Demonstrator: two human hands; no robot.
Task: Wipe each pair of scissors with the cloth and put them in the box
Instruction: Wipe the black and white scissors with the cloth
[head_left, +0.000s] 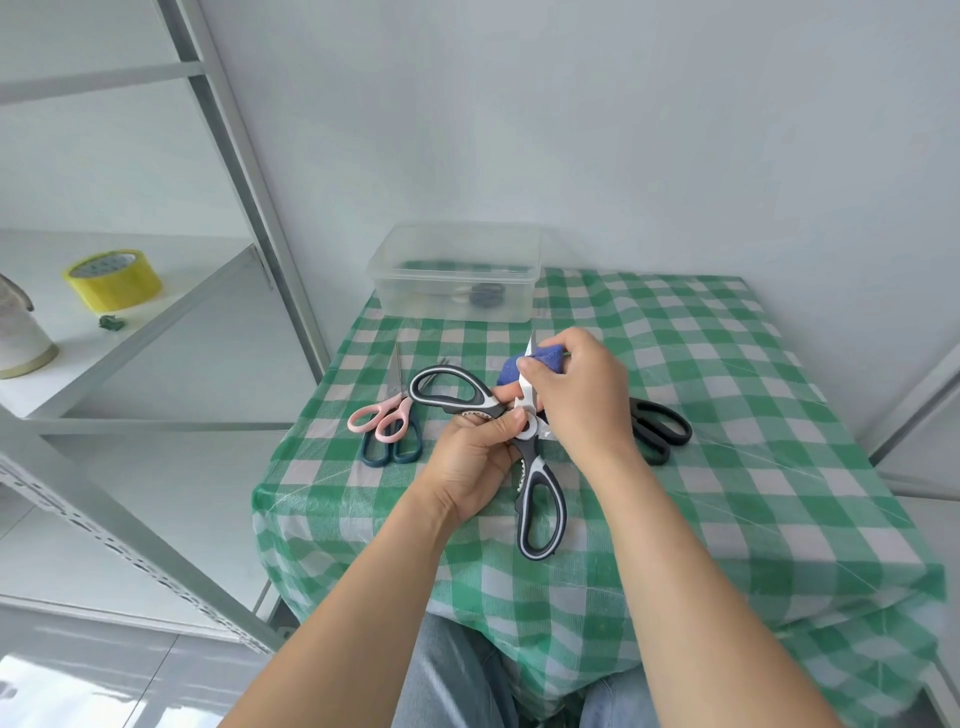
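Nearest the lens: blue-jeaned knees (452, 670) tucked under the near edge of the counter (753, 467), draped in green-and-white check.

Above the middle of the counter, both hands raised and busy. Left hand (470, 467) closed around the pivot of the large black-and-grey scissors (524, 441), thumb pressed on top beside the white hub. Handles spread wide: one loop out toward the left edge, the other hanging down toward the near edge. Right hand (576, 395) pinched shut on a blue cloth (535, 364), folded over one pale blade, whose tip poked out just above the fingers toward the far edge.

Near the left edge, flat on the counter: pink-handled scissors (387, 410) lying across dark teal-handled scissors (395, 441), touching, blades aimed at the far edge. Toward the right edge, partly hidden behind the right wrist: black scissors (660, 428), only the handle loops visible.

At the far left corner: clear plastic box (457, 275), lidless, with something dark showing through its wall, too blurred to name with certainty.

Off the counter, on a white shelf (156, 312) to the left: roll of yellow tape (111, 280), small green scrap (111, 323) just beside it.
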